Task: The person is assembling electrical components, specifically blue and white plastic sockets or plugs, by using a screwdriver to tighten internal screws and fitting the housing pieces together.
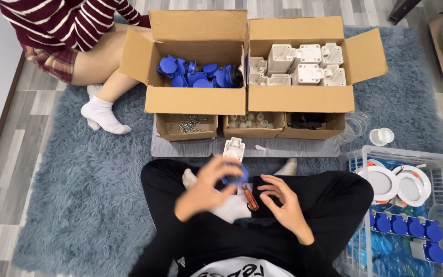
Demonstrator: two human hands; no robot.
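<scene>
1. Head view: the left hand [203,190] was seen blurred above the lap, its fingers curled around a blue round part [236,176]; the grasp appeared closed on it, though the blur hid the finer detail.
2. The right hand [283,202] was held just beside it, fingers bent and spread with nothing between them, so the grip was released.
3. A screwdriver with an orange handle [249,197] was seen lying on the lap between the two hands.
4. A white housing [234,149] was set on the grey board [180,147], just beyond the hands.
5. Behind it, a large cardboard box of blue parts [196,72] and a second box of white housings [298,66] were placed side by side, touching.
6. A small box of screws [188,125] was set in front of them.
7. A white basket [411,205] holding blue caps and white round fittings was placed at the right.
8. Another person's socked foot [102,115] was rested on the blue-grey rug [78,195].
</scene>
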